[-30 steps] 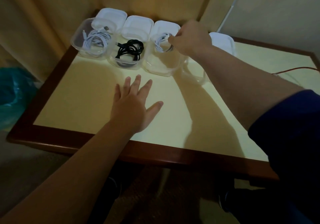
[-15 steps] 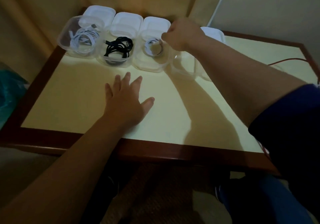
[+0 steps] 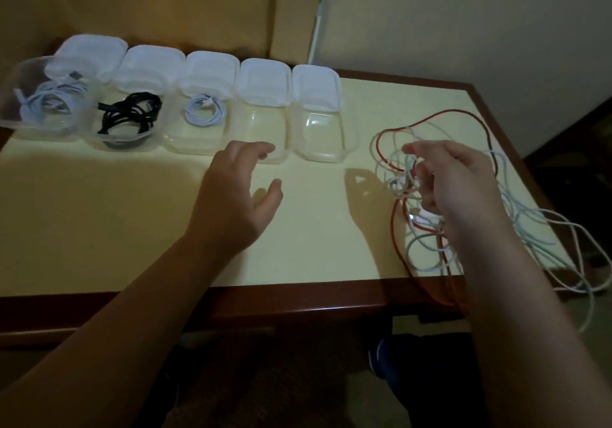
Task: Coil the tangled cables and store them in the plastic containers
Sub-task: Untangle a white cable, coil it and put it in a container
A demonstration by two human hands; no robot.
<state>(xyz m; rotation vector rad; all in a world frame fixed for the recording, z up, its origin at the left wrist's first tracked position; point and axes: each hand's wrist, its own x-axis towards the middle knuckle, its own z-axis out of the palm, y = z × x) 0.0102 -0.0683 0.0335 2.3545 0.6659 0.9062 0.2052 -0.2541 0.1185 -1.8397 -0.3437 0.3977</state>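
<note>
Five clear plastic containers stand in a row at the table's back, lids tipped up behind them. The first container (image 3: 13, 119) holds a white coil (image 3: 46, 103), the second a black coil (image 3: 129, 113), the third a small white coil (image 3: 205, 113). The fourth container (image 3: 261, 126) and fifth container (image 3: 319, 129) hold nothing. A tangle of red, white and pale green cables (image 3: 414, 248) lies at the table's right end and spills over its edge. My right hand (image 3: 463, 189) is in the tangle, fingers curled round pale strands. My left hand (image 3: 238, 202) hovers over the table, fingers relaxed.
The cream table (image 3: 99, 215) has a dark wooden rim. A red cable loop (image 3: 463, 113) reaches toward the back right corner. Cable ends hang past the right front corner. Yellow curtains and a pale wall stand behind, with a white cord (image 3: 318, 23) hanging there.
My right hand left the third container, where the white coil now lies, and moved right into the tangle. My left hand lifted off the table. The view swung right.
</note>
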